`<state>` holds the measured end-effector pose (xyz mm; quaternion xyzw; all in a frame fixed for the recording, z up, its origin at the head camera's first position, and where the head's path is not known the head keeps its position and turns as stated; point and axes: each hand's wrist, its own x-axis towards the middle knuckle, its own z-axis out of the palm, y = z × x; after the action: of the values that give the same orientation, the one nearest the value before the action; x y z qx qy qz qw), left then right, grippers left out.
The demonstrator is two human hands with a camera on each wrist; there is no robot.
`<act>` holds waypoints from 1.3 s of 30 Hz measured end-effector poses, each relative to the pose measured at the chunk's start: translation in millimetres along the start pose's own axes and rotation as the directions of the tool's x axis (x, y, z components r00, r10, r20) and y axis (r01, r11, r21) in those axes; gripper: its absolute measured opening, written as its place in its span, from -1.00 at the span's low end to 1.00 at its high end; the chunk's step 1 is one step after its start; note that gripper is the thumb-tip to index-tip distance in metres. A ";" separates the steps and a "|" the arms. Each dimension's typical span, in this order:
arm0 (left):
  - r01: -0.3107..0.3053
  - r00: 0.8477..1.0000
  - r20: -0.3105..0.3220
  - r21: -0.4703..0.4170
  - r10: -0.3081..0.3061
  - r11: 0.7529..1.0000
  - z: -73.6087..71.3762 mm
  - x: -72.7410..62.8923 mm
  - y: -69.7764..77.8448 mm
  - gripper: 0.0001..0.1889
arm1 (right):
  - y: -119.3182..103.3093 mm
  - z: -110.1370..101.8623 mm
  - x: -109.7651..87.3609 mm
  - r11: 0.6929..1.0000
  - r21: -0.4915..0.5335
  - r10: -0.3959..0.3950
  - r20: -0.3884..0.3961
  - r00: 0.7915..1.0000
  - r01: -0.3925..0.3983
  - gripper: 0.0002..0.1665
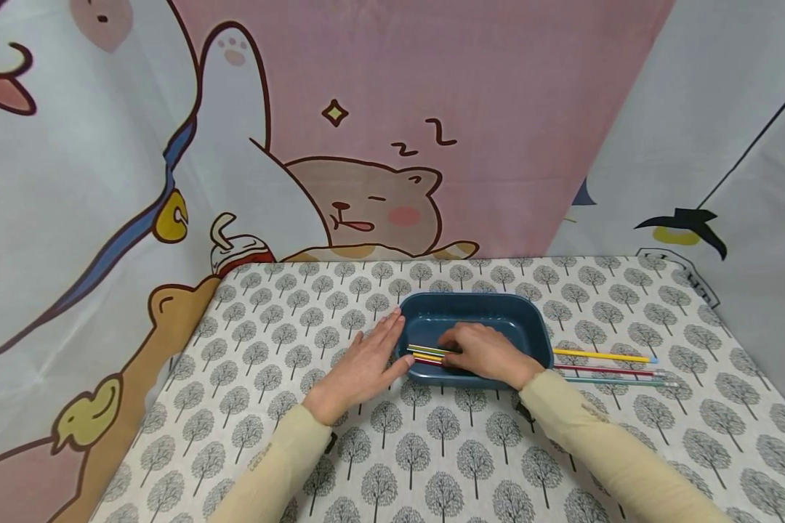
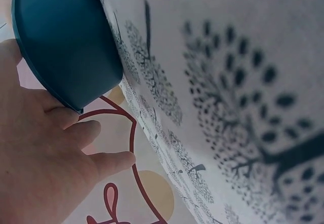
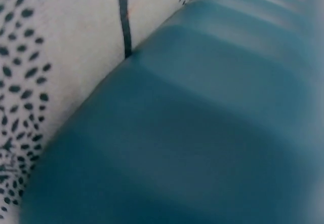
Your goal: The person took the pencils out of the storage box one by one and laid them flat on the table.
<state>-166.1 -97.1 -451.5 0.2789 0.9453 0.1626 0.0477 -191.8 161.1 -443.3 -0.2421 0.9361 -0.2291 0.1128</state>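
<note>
A dark blue rectangular basin [image 1: 530, 312] stands on the patterned cloth. My left hand [image 1: 363, 367] rests against its left end with fingers extended; in the left wrist view, the fingers [image 2: 55, 110] touch the basin's outer wall [image 2: 66, 41]. Inside the basin, my right hand [image 1: 484, 351] bends its fingers over several thin coloured sticks [image 1: 425, 355], green, yellow and red among them. Their left ends poke out past the fingertips, while the palm hides the rest. The right wrist view shows mostly the basin's blurred blue wall [image 3: 177, 133], without the fingers.
Just right of the basin lie a yellow stick [image 1: 605, 355] with a blue tip, a red stick [image 1: 605, 370] and a teal stick [image 1: 615, 380]. The tree-print cloth [image 1: 392, 465] covers the table. A cartoon-print curtain [image 1: 497, 145] hangs behind.
</note>
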 end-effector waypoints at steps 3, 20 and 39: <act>0.000 1.000 0.000 0.001 0.000 1.000 0.1 -0.3 0.4 -0.15 | 0.1 0.4 0.8 1.000 -0.006 -0.005 0.004 1.000 0.005 -0.68; 0.002 1.000 -0.010 -0.002 -0.002 1.000 0.4 1.5 0.3 -0.17 | 1.7 -0.7 3.9 0.999 -0.015 -0.041 0.033 0.999 0.042 -0.78; 0.004 1.000 -0.015 -0.009 -0.005 1.000 -0.1 0.6 1.0 -0.18 | 1.1 -1.8 1.8 0.996 0.009 -0.090 0.013 0.996 0.090 -0.83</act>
<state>-166.1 -96.1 -451.1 0.2753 0.9454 0.1690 0.0425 -194.4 161.7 -442.5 -0.2853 0.9224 -0.2363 0.1095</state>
